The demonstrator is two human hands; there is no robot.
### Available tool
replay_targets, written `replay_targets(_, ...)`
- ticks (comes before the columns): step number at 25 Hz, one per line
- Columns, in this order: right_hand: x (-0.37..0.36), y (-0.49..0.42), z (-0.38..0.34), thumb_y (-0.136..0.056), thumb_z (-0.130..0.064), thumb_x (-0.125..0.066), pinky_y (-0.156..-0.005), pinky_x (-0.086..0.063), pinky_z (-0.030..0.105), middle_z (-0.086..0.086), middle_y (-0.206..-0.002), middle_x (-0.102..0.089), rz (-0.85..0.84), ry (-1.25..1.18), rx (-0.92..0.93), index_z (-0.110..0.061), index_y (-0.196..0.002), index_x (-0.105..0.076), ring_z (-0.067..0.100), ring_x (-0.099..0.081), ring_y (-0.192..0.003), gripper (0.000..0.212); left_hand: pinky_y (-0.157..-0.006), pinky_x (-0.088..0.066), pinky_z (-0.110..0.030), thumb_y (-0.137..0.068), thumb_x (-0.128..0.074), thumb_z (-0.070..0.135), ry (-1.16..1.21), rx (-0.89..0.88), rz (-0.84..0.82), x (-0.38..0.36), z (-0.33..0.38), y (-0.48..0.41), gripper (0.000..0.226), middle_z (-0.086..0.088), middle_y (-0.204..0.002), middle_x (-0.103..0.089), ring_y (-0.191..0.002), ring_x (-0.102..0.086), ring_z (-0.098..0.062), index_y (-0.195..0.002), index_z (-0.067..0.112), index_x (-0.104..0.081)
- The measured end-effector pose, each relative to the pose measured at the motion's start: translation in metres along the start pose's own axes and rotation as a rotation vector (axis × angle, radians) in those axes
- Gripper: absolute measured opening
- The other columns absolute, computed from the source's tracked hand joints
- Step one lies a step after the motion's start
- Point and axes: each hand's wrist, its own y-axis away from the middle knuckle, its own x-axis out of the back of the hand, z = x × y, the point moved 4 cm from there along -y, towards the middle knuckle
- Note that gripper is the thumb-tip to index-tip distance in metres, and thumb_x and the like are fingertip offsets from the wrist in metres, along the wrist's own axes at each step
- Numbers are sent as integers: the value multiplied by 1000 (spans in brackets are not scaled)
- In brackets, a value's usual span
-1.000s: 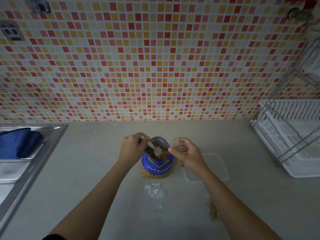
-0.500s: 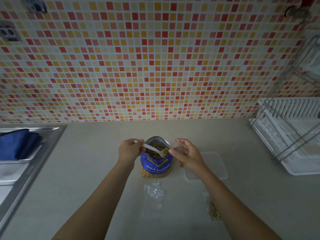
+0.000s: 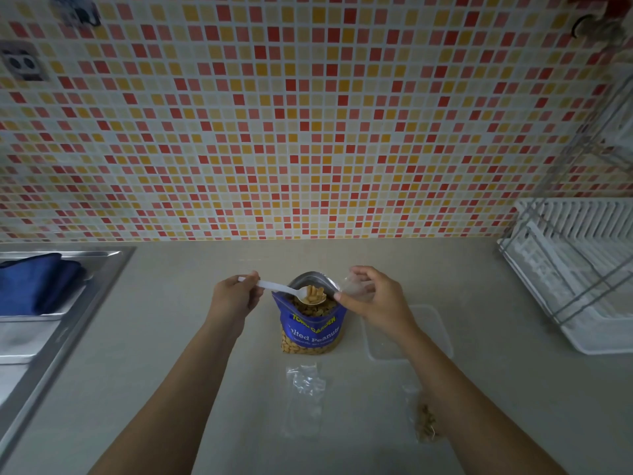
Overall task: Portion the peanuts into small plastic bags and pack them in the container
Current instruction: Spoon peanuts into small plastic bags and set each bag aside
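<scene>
A blue bag of salted peanuts point(image 3: 311, 332) stands open on the counter. My left hand point(image 3: 236, 298) grips a white plastic spoon point(image 3: 284, 289) whose bowl, heaped with peanuts, hovers over the bag's mouth. My right hand point(image 3: 375, 299) pinches a small clear plastic bag point(image 3: 352, 286) held open just right of the spoon. A clear empty container point(image 3: 431, 332) lies behind my right wrist. A spare clear bag point(image 3: 305, 399) lies in front of the peanut bag. A small bag with peanuts in it point(image 3: 424, 421) lies beside my right forearm.
A steel sink point(image 3: 65, 323) with a blue cloth point(image 3: 34, 286) is at the left. A white dish rack point(image 3: 575, 269) stands at the right. A tiled wall point(image 3: 308, 132) closes the back of the counter.
The spoon has come up out of the peanut bag loaded with peanuts and shifted right toward the small bag in my right hand.
</scene>
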Motion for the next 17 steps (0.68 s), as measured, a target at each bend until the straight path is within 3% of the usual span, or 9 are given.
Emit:
replay_targets(5, -13, -3, -15, -65, -46, -77, -82, -47, 27, -3, -112, -63, -41, 288, 106, -21, -118, -57, 13, -58, -98, 63, -66, -47, -23, -92, -54, 17, 16, -47, 23, 7, 30, 1, 19, -8, -73, -55, -66, -51, -13, -97, 0, -60)
replay_targets(10, -26, -3, -28, -66, -46, -76, -80, -45, 26, -6, -113, -61, -44, 292, 150, -23, -119, -55, 11, -56, -97, 61, -69, -49, -26, -92, -54, 21, -90, -189, 1, -1, 57, 18, 23, -5, -75, -58, -70, -54, -15, -102, 2, -63)
replay_targets(13, -32, -1, -33, -65, -44, -77, -80, -51, 30, -6, -111, -62, 12, 196, 165, -23, -117, -57, 11, -58, -93, 60, -70, -50, -29, -92, -53, 26, -342, -470, 1, -14, 74, 43, 20, -1, -71, -63, -68, -59, -14, -92, 9, -64)
replay_targets(17, -34, 0, -37, -66, -43, -78, -75, -49, 19, -14, -104, -60, 75, 36, 129, -24, -116, -57, 7, -60, -89, 57, -54, -40, -7, -90, -57, 26, -692, -1088, -79, -33, 95, 101, 19, 3, -65, -65, -54, -54, -6, -83, 12, -67)
